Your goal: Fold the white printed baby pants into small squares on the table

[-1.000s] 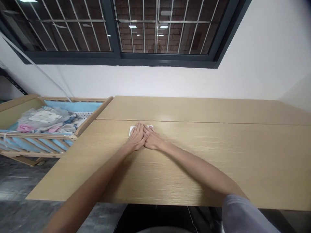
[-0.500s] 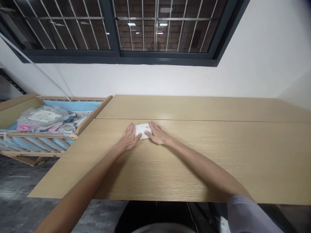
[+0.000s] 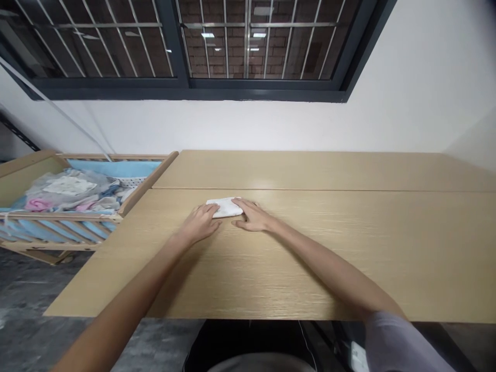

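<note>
A thin white rectangular piece (image 3: 225, 208) lies on the long pale wooden tabletop (image 3: 368, 232), between the bare left grip (image 3: 200, 222) and the bare right grip (image 3: 252, 216). Left of the tabletop stands a slatted wooden crib (image 3: 149, 182) holding mixed soft fabrics (image 3: 72, 191); behind both rises a white wall (image 3: 418, 103) with a dark-framed barred window (image 3: 174, 46).

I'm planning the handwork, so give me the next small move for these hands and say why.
Probably bring both thumbs in to pinch the white cloth: the left hand has its fingertips at the left end, the right hand at the right end, while both thumbs sit on the near side, seemingly apart from it.
</note>
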Demonstrator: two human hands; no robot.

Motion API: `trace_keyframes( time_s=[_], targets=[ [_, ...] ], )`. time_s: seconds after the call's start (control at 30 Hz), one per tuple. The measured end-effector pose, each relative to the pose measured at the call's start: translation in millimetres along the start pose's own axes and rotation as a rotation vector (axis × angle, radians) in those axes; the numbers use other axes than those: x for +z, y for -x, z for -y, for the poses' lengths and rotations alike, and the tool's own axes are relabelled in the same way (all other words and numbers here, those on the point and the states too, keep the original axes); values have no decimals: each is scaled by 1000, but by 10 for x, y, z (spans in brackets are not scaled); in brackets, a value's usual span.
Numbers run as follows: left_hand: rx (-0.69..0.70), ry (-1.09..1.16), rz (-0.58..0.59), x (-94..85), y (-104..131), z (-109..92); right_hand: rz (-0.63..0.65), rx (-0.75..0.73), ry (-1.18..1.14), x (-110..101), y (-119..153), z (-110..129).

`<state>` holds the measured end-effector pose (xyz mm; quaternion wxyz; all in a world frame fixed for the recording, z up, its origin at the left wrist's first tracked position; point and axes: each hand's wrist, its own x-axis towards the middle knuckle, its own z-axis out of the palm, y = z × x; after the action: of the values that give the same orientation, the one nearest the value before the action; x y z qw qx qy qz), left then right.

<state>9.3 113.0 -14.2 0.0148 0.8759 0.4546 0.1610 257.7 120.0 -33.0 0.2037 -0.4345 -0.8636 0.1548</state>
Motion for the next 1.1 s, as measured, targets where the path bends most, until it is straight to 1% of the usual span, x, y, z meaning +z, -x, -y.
trace_keyframes(
  time_s=[0.07, 0.13, 0.2, 0.27, 0.33, 0.4, 0.47, 0.5, 0.53, 0.57, 0.63, 0.7, 0.77, 0.83, 0.9, 0.97, 1.03, 1.1],
  targets=[
    [-25, 19, -25, 7, -80, 6, -65, 22, -16, 57, -68, -22],
    [-58, 25, -54, -42, -153, -30, -142, 34, -22, 38, -148, -43],
    [-101, 16, -104, -150, -204, -115, -200, 52, -52, -73, -227, -44],
    [-169, 87, -170, -303, -220, -230, -240, 58, -171, -266, -290, -12],
    [-251, 280, -215, -453, -199, -348, -284, 44, -367, -503, -329, 47],
    [-323, 555, -193, -535, -154, -443, -297, 59, -548, -717, -353, 113],
    [-372, 761, -106, -507, -100, -505, -234, 138, -632, -847, -370, 154],
    [-398, 803, -60, -454, -75, -525, -177, 190, -634, -867, -378, 158],
    [-425, 794, -19, -383, -52, -539, -115, 237, -619, -858, -388, 148],
    [-451, 738, 12, -303, -33, -550, -56, 273, -598, -821, -400, 125],
    [-480, 534, 61, -150, -8, -569, 41, 319, -558, -688, -425, 52],
    [-478, 327, 125, -49, -2, -591, 101, 345, -523, -527, -448, -36],
    [-470, 190, 179, -19, -5, -621, 125, 349, -478, -393, -460, -111],
    [-456, 93, 203, -44, 0, -665, 128, 328, -426, -320, -456, -156],
    [-413, -36, 161, -87, 34, -737, 119, 283, -362, -313, -433, -160],
    [-347, -155, 73, -110, 109, -848, 84, 191, -264, -355, -391, -114],
    [-273, -215, -18, -94, 217, -997, 48, 50, -142, -415, -331, -18],
    [-199, -236, -71, -40, 335, -1161, 69, -119, -41, -455, -252, 117]
  ],
)
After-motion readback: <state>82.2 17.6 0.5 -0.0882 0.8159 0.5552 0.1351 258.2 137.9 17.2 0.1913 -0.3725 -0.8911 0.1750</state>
